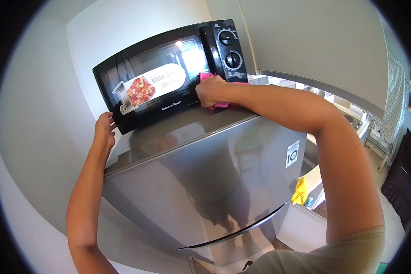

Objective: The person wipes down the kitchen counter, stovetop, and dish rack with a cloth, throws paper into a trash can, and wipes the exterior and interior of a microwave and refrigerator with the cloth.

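Note:
A black microwave [150, 102] with a pizza sticker on its door stands on top of a grey refrigerator [205, 178]. My right hand [210, 91] is closed around a pink cloth [223, 104], which lies against the lower right of the microwave door, below the handle. At the microwave's lower left corner is my left hand [106, 125], its fingers apart and touching the side edge, with nothing held in it. The cloth is partly hidden by my right hand and forearm.
Pale walls stand behind and left of the refrigerator. A cabinet [319, 45] hangs at the upper right, over a counter with a stove [351, 120]. A yellow cloth [300, 191] hangs lower right. Dark fabric [399, 176] is at the far right.

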Action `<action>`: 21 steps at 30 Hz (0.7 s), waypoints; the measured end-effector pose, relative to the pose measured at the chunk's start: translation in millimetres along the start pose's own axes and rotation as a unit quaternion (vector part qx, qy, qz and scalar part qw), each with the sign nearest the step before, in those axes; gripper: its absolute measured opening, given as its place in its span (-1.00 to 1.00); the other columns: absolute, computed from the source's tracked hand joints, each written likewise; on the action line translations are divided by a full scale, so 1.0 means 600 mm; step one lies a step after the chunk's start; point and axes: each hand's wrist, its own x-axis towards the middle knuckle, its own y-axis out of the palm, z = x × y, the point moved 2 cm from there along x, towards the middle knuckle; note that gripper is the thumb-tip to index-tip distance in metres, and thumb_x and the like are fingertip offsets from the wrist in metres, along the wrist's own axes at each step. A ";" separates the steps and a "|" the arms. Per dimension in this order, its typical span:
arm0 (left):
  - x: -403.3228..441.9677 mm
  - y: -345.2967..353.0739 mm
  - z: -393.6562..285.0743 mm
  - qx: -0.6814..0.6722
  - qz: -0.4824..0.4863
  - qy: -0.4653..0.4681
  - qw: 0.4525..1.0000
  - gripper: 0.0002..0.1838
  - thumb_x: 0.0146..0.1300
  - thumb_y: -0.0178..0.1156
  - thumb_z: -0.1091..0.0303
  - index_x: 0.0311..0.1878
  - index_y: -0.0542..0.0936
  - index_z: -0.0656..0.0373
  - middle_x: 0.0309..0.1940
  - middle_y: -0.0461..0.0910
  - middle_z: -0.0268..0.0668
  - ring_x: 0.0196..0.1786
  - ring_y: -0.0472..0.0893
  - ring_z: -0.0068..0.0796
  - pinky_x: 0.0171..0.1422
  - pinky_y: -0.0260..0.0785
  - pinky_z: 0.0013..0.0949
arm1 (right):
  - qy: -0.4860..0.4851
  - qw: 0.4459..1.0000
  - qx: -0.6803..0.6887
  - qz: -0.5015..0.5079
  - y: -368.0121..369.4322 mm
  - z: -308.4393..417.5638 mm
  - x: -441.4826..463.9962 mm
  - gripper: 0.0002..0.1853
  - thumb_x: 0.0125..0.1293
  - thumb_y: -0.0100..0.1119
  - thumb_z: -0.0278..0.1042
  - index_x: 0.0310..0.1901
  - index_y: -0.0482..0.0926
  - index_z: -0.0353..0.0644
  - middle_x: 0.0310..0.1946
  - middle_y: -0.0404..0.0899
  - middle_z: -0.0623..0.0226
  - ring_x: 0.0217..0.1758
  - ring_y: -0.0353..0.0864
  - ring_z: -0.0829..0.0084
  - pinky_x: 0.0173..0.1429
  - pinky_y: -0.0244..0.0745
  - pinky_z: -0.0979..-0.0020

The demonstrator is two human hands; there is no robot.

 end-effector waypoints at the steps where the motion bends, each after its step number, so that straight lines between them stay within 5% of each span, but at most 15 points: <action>1: 0.002 0.000 0.000 0.001 0.005 -0.001 1.000 -0.57 0.16 -0.03 0.19 0.06 0.39 0.20 0.15 0.39 -0.04 0.26 0.26 0.04 0.42 -0.43 0.24 | -0.025 0.999 -0.027 0.025 0.000 0.006 -0.006 -0.64 -0.01 0.25 -0.24 -0.16 0.64 -0.22 -0.12 0.61 0.08 0.00 0.60 0.15 0.02 0.48 0.15; 5: 0.002 -0.002 -0.004 0.004 -0.014 -0.007 1.000 -0.52 0.19 -0.04 0.16 0.12 0.37 0.24 0.21 0.33 0.01 0.34 0.16 0.12 0.42 -0.45 0.24 | -0.038 0.999 0.022 0.010 -0.082 -0.020 -0.062 -0.62 0.01 0.23 -0.17 -0.14 0.64 -0.20 -0.09 0.59 0.08 0.02 0.58 0.17 0.03 0.47 0.13; 9: -0.023 0.029 -0.022 0.056 -0.051 -0.018 0.997 -0.41 0.21 0.00 0.13 0.24 0.30 0.29 0.29 0.23 0.07 0.39 0.10 0.10 0.45 -0.27 0.12 | -0.009 0.951 0.073 -0.300 -0.163 -0.121 -0.041 -0.65 0.00 0.29 -0.14 -0.13 0.64 0.00 -0.08 0.56 0.19 -0.08 0.61 0.17 -0.11 0.51 0.17; 10: -0.026 0.035 -0.034 0.109 -0.102 0.088 0.985 -0.39 0.20 0.02 0.14 0.26 0.27 0.31 0.27 0.24 0.07 0.33 0.20 0.01 0.42 -0.11 -0.03 | -0.008 0.951 0.077 -0.298 -0.147 -0.144 -0.017 -0.65 0.00 0.29 -0.14 -0.13 0.64 0.00 -0.08 0.56 0.19 -0.08 0.61 0.17 -0.11 0.51 0.17; 12: -0.074 0.064 -0.077 0.218 -0.177 0.251 0.926 -0.43 0.22 0.04 0.19 0.23 0.32 0.36 0.15 0.36 0.05 0.18 0.39 -0.19 0.30 0.15 -0.35 | -0.152 0.869 0.133 -0.452 -0.108 -0.170 0.019 -0.74 0.01 0.27 -0.25 -0.20 0.65 0.02 -0.06 0.53 0.22 -0.14 0.61 0.16 -0.14 0.52 0.15; 15: -0.100 0.114 -0.118 0.168 -0.092 0.365 0.911 -0.48 0.25 0.01 0.20 0.19 0.37 0.36 0.07 0.44 -0.02 0.12 0.43 -0.20 0.24 0.20 -0.36 | -0.213 0.900 0.086 -0.371 -0.056 -0.172 -0.009 -0.77 0.00 0.25 -0.30 -0.23 0.67 0.08 -0.02 0.49 0.24 -0.16 0.60 0.13 -0.13 0.51 0.13; 18: -0.105 0.189 -0.152 0.168 -0.025 0.372 0.913 -0.53 0.26 0.01 0.22 0.15 0.41 0.32 0.04 0.47 -0.10 0.05 0.46 -0.26 0.19 0.25 -0.35 | -0.331 0.908 0.058 -0.250 0.017 -0.171 -0.032 -0.68 -0.10 0.21 -0.42 -0.22 0.68 0.08 0.03 0.53 0.25 -0.19 0.62 0.12 -0.11 0.51 0.15; 19: -0.110 0.221 -0.153 0.122 0.026 0.337 0.933 -0.55 0.25 0.02 0.22 0.13 0.43 0.31 0.02 0.48 -0.13 0.02 0.47 -0.30 0.14 0.28 -0.34 | -0.332 0.908 0.058 -0.249 0.017 -0.174 -0.029 -0.68 -0.10 0.21 -0.42 -0.22 0.68 0.08 0.03 0.53 0.25 -0.19 0.62 0.12 -0.11 0.51 0.15; 21: -0.111 0.286 -0.149 0.044 0.094 0.267 0.958 -0.58 0.19 0.06 0.26 0.08 0.46 0.27 -0.05 0.51 -0.19 -0.08 0.50 -0.36 -0.03 0.38 -0.33 | -0.305 0.947 0.028 -0.094 0.008 -0.180 -0.003 -0.62 -0.18 0.17 -0.46 -0.23 0.70 0.10 -0.15 0.63 0.23 -0.21 0.64 0.14 -0.09 0.53 0.18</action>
